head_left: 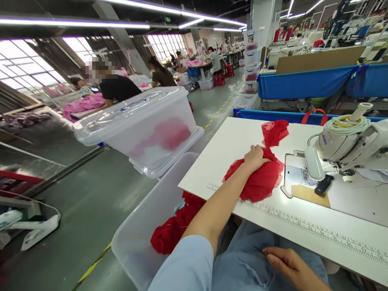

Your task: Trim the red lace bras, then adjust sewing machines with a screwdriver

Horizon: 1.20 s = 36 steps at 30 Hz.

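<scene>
My left hand (255, 157) rests closed on a bunch of red mesh fabric (260, 180) on the white sewing table (230, 141), left of the sewing machine (342, 147). A second small red mesh piece (275, 131) lies just beyond it. My right hand (287, 264) is low in my lap below the table edge, its fingers pinched on a thin dark tool (260, 250) that I cannot name.
A clear bin (136, 238) with red fabric (176, 228) stands on the floor left of the table. Behind it, a lidded clear bin (142, 125) holds pink fabric. A ruler strip (303, 224) runs along the table front. Other people work at tables farther back.
</scene>
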Available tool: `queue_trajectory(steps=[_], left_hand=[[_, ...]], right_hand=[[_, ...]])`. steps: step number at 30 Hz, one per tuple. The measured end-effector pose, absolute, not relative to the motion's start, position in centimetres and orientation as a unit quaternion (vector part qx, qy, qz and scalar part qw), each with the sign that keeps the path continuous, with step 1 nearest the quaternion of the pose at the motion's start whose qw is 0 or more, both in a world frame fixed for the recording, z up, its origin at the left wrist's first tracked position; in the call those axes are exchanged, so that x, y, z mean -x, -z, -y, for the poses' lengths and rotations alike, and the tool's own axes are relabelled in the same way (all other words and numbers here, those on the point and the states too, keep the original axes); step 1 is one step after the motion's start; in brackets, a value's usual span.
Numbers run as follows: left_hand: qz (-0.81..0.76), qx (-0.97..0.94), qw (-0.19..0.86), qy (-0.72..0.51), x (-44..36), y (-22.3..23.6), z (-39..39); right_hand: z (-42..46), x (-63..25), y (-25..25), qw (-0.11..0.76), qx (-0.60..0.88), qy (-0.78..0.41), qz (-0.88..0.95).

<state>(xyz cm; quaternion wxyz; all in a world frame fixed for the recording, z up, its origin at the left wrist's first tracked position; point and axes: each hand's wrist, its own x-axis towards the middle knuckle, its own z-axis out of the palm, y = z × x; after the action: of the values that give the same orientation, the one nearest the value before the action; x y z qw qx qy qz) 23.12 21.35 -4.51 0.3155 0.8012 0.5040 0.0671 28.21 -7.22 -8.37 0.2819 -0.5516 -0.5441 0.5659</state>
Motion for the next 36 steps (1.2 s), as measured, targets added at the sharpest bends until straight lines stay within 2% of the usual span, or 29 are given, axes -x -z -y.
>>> queue_trajectory(steps=[5,7,9,12,16,21,27,32,36], left_hand=[[-0.474,-0.824,0.302,-0.074,-19.9,4.4,-17.8],[-0.447,-0.831,0.320,-0.080,-17.0,4.4,-14.6],[-0.417,-0.821,0.382,-0.078,-13.2,4.5,-10.5],[-0.387,-0.751,0.529,-0.081,-7.2,3.9,-4.5],[-0.436,-0.679,0.590,-0.012,-2.0,2.9,0.6],[-0.469,-0.670,0.576,0.008,-0.1,3.4,2.9],[-0.446,-0.712,0.541,0.038,0.3,3.8,3.6],[-0.416,-0.789,0.447,0.061,0.5,4.3,4.0],[-0.390,-0.833,0.390,0.051,0.8,4.9,4.5]], right_hand=[[7.2,-30.5,5.8,0.248,0.471,-0.651,0.542],[7.0,-31.2,5.4,0.277,0.378,-0.704,0.533],[6.8,-31.3,5.7,0.334,0.323,-0.745,0.478],[6.4,-30.3,6.7,0.385,0.390,-0.749,0.372],[5.6,-27.6,8.0,0.285,0.468,-0.766,0.336],[5.1,-25.5,9.2,0.216,0.448,-0.808,0.317],[4.9,-24.7,9.8,0.223,0.421,-0.808,0.347],[4.8,-24.4,9.8,0.204,0.430,-0.814,0.333],[4.6,-24.4,9.6,0.209,0.380,-0.829,0.353]])
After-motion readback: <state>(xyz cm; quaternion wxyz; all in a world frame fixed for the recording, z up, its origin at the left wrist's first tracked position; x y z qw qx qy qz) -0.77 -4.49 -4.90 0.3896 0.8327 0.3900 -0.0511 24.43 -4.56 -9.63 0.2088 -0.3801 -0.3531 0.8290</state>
